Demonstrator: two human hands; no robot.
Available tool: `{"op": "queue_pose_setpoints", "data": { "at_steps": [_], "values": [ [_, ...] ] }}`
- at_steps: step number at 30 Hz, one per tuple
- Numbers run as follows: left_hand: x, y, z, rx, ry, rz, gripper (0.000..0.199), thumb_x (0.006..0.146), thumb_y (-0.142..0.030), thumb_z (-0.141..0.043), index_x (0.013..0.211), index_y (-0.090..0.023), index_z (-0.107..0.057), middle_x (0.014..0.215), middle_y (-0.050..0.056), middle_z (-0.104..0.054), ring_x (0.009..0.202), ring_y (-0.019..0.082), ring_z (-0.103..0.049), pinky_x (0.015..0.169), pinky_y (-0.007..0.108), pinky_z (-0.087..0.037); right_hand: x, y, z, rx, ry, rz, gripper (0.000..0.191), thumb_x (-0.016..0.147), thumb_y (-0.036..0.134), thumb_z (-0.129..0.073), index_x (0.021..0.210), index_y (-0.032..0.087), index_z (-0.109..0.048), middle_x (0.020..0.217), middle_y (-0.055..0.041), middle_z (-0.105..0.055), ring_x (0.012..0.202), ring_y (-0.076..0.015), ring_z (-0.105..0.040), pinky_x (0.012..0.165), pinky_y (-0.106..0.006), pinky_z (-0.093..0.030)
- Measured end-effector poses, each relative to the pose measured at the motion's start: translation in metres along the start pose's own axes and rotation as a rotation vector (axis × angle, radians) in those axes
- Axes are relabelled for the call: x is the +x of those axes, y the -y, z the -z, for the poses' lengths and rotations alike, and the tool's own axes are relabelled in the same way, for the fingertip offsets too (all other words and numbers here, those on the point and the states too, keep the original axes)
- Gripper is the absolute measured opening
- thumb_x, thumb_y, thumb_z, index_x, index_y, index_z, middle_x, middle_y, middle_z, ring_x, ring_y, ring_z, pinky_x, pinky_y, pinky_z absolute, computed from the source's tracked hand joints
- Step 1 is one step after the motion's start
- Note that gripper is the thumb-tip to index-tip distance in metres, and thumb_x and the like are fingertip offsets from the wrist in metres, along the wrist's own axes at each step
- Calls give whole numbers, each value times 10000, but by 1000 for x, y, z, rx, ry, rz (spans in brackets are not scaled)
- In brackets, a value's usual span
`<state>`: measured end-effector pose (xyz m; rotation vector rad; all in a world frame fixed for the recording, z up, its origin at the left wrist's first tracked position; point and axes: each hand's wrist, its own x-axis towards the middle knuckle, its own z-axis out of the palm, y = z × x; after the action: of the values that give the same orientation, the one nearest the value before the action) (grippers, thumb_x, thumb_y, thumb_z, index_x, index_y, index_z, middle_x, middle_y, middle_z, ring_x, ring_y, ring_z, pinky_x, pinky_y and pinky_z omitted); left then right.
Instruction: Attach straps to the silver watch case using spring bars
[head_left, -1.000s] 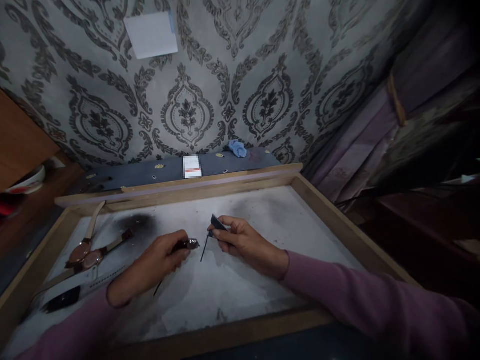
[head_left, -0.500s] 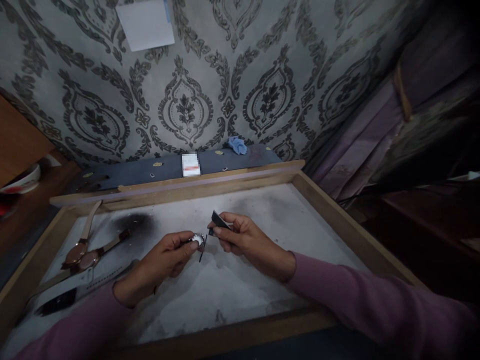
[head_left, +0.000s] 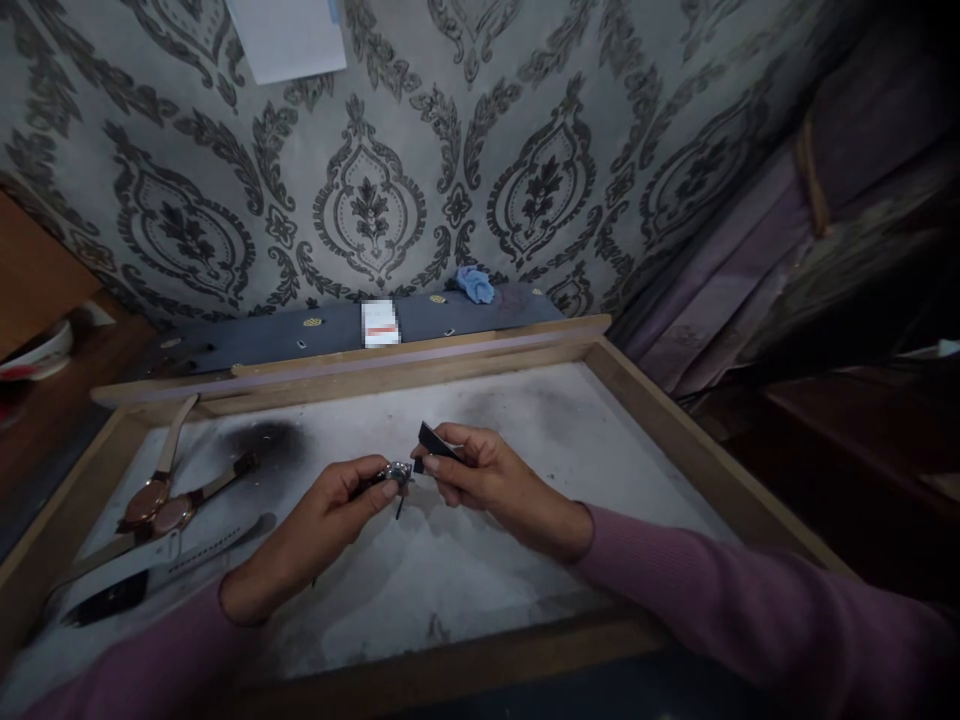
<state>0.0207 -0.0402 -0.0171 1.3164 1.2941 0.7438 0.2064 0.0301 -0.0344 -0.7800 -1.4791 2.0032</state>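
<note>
Over the middle of the wooden-framed tray (head_left: 660, 430), my left hand (head_left: 330, 520) is closed on a small round silver watch case (head_left: 397, 473), pinched between thumb and fingers. A thin dark piece hangs below the case; I cannot make out what it is. Close by on the right, my right hand (head_left: 480, 467) grips a black strap (head_left: 436, 440) between thumb and fingers. The strap's short dark end points at the case, and I cannot tell whether they touch. Left of my hands lie two watches with rose-coloured cases, one (head_left: 146, 501) beside the other (head_left: 173, 514).
A pale strap (head_left: 214, 545) and a dark strap-like piece (head_left: 112, 600) lie at the tray's left. Behind the tray's rim, a small white box (head_left: 381, 323) and a crumpled blue cloth (head_left: 475, 285) rest on a dark blue cover. A bowl (head_left: 45, 355) stands far left.
The watch case has turned in my left hand, so its bright white face no longer shows. The case and the black strap's end are closer together. My right hand has shifted slightly left.
</note>
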Motion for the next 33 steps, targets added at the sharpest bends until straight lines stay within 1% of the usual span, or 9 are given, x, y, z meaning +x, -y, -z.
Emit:
{"op": "queue_pose_setpoints", "data": {
  "at_steps": [4, 11, 20, 25, 33],
  "values": [
    [-1, -4, -1, 67, -16, -40, 265, 885, -403, -503, 771, -172, -566, 558, -75, -297, 490, 89, -238, 450, 218, -188, -1, 1, 0, -12, 8, 6, 259, 793, 390, -658, 890, 156, -604, 491, 62, -475, 448, -62, -363, 421, -210, -167],
    [0, -6, -2, 89, -23, -76, 241, 881, -364, -494, 753, -171, -560, 649, -36, -411, 574, 108, -324, 505, 216, -261, -1, 1, 0, -30, 17, 12, 261, 784, 399, -661, 877, 161, -605, 480, 64, -480, 430, -59, -342, 417, -213, -164],
    [-1, -7, -2, 95, -28, -56, 276, 874, -413, -507, 755, -172, -568, 609, -49, -371, 533, 100, -271, 461, 215, -208, -1, 0, 1, -38, 22, 8, 252, 796, 389, -654, 875, 153, -614, 485, 64, -478, 429, -56, -334, 424, -215, -173],
    [-1, -8, -2, 91, -27, -49, 273, 873, -417, -505, 769, -176, -577, 568, -63, -319, 503, 97, -243, 434, 217, -172, -1, -1, 2, -49, 26, 20, 273, 787, 408, -665, 873, 154, -613, 490, 61, -476, 448, -64, -367, 432, -215, -185],
    [-2, -4, -1, 91, -22, -47, 249, 888, -390, -503, 804, -171, -588, 576, -66, -314, 501, 93, -238, 440, 215, -181, -1, 1, 1, -64, 33, 32, 252, 793, 399, -659, 848, 158, -613, 495, 65, -470, 450, -64, -370, 436, -222, -192]
  ]
}}
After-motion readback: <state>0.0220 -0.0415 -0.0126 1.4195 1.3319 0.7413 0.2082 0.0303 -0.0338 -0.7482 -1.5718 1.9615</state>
